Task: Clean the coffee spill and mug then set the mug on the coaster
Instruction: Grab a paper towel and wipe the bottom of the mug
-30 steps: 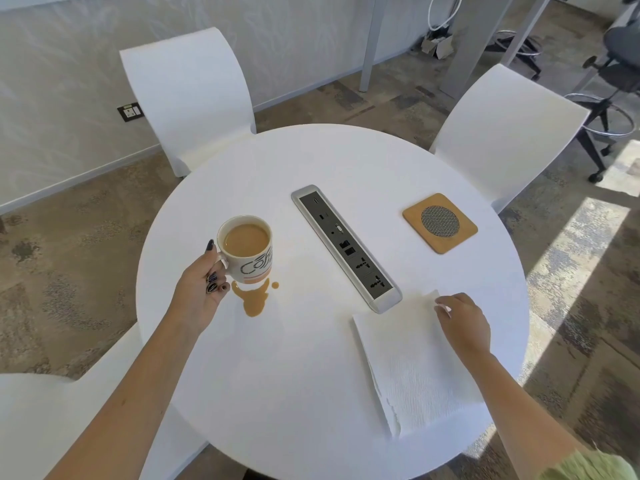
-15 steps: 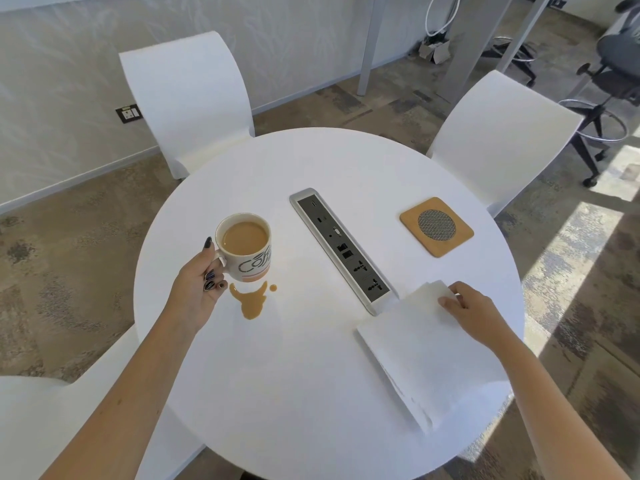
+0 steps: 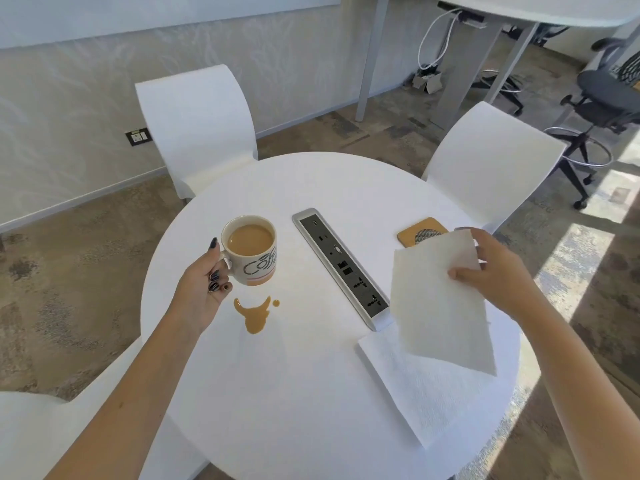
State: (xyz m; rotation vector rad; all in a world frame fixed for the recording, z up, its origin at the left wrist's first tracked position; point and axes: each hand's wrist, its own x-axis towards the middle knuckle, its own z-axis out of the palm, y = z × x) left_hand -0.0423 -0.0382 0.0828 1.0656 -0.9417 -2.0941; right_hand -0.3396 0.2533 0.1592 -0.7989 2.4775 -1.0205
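Observation:
My left hand (image 3: 204, 289) grips the handle of a white mug (image 3: 254, 261) full of milky coffee, held upright just above the round white table (image 3: 311, 393). A brown coffee spill (image 3: 255, 315) lies on the table right below the mug. My right hand (image 3: 495, 268) pinches one paper towel sheet (image 3: 440, 303), lifted off the table and hanging down. More paper towel (image 3: 415, 393) lies flat beneath it near the right edge. The cork coaster (image 3: 415, 230) sits at the far right, partly hidden behind the lifted sheet.
A grey power socket strip (image 3: 343, 268) runs diagonally across the table's middle, between the mug and the towels. White chairs stand at the back left (image 3: 197, 126), back right (image 3: 485, 161) and near left (image 3: 31, 438). Office chairs (image 3: 602, 105) stand farther right.
My right hand has picked up one paper towel sheet and raised it off the stack. The left hand has lifted the mug slightly away from the spill.

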